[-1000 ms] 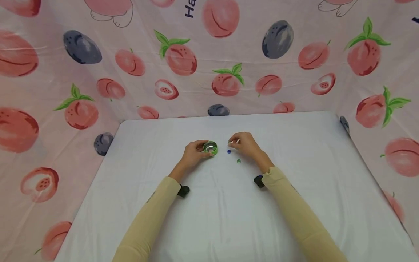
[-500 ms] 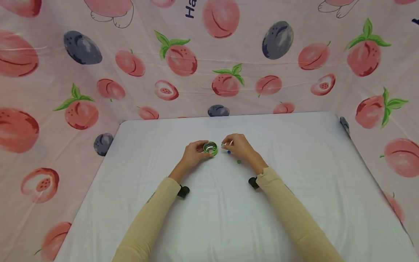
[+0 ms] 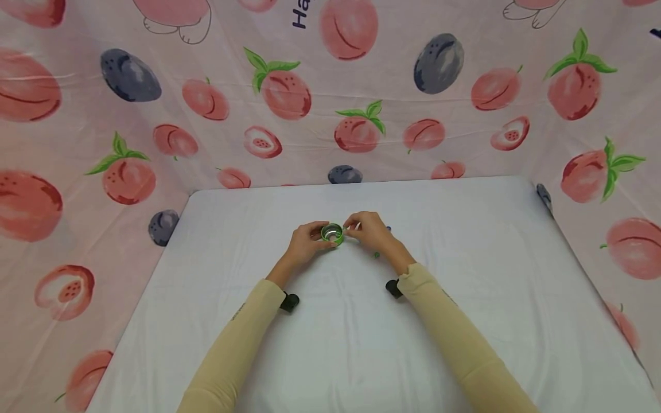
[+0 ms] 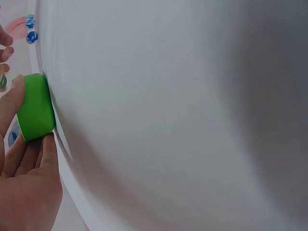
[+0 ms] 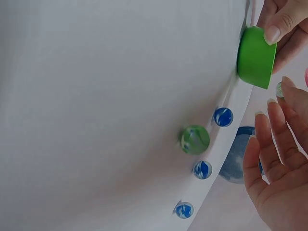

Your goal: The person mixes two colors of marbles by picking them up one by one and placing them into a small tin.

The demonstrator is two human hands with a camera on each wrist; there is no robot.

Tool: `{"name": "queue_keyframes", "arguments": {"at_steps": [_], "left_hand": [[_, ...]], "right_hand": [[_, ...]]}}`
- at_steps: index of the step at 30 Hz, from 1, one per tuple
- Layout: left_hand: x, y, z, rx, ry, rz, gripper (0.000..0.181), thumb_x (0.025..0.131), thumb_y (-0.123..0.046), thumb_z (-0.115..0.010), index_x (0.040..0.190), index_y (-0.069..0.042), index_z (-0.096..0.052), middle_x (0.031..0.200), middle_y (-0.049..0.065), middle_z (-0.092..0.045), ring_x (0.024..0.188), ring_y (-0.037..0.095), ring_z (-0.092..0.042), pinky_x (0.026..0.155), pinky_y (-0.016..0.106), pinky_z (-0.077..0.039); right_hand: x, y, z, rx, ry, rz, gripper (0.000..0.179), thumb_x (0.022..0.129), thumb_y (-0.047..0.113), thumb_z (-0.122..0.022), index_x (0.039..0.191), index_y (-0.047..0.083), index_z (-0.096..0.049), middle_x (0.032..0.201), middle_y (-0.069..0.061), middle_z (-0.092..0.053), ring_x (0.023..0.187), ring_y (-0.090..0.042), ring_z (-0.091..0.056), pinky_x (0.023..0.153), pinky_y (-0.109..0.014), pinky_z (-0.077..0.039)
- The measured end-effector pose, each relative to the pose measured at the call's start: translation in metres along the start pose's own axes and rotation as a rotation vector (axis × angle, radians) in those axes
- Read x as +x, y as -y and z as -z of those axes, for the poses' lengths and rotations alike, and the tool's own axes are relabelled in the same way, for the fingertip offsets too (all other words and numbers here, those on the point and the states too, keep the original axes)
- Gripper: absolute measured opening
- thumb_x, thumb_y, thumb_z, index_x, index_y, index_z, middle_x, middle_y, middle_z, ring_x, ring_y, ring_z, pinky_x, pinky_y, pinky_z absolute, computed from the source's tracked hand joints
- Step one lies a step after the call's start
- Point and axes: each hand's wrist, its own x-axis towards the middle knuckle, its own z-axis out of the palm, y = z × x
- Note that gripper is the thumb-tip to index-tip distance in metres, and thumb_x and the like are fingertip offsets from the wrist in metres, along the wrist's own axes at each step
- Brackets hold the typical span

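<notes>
My left hand (image 3: 304,241) grips a small bowl (image 4: 36,107), bright green outside and shiny metal inside, standing on the white table with its opening up. Thumb and fingers hold it from the left side. Just right of the rim, my right hand (image 3: 370,230) pinches a clear greenish marble (image 5: 279,90) between thumb and fingertip. In the right wrist view a green swirled marble (image 5: 195,139) lies on the cloth near three blue-and-white ones: a blue marble (image 5: 223,117) nearest the bowl, another blue marble (image 5: 202,169) and a third blue marble (image 5: 184,210).
A white cloth covers the table (image 3: 330,344). Behind it and at both sides hangs a pink curtain (image 3: 310,155) printed with fruit. Dark wrist cameras sit under both cuffs, the left one (image 3: 290,302) close above the cloth.
Carrying the pinched marble, my right hand has moved left up to the bowl's rim. It now covers a blue marble seen before, and another blue one shows behind it. The left hand and bowl stay put.
</notes>
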Motion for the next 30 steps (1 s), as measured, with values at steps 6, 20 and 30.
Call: {"name": "queue_keyframes", "arguments": {"at_steps": [6,20,30], "left_hand": [[0.0,0.0,0.0,-0.005,0.004,-0.013,0.062,0.089,0.003,-0.082,0.144,0.012,-0.055,0.143,0.032,-0.06,0.136,0.041,-0.06,0.114,0.045,-0.052],[0.0,0.002,-0.001,0.018,-0.001,0.001,0.063,0.089,0.002,-0.082,0.146,0.009,-0.056,0.144,0.028,-0.061,0.135,0.037,-0.061,0.112,0.039,-0.053],[0.0,0.002,-0.001,0.007,-0.006,0.004,0.063,0.089,0.003,-0.082,0.146,0.009,-0.056,0.145,0.028,-0.061,0.135,0.036,-0.061,0.112,0.039,-0.054]], "right_hand": [[0.003,0.0,-0.004,0.012,0.011,-0.007,0.016,0.098,0.009,-0.076,0.109,-0.002,-0.078,0.093,-0.013,-0.073,0.08,-0.019,-0.062,0.071,-0.026,-0.052],[0.008,0.0,-0.014,0.021,0.011,-0.014,0.017,0.098,0.01,-0.076,0.11,-0.001,-0.078,0.091,-0.011,-0.073,0.078,-0.018,-0.06,0.071,-0.026,-0.051],[0.006,0.002,-0.015,0.016,0.016,-0.029,0.016,0.098,0.008,-0.075,0.11,-0.001,-0.078,0.091,-0.011,-0.072,0.079,-0.019,-0.06,0.072,-0.028,-0.052]]}}
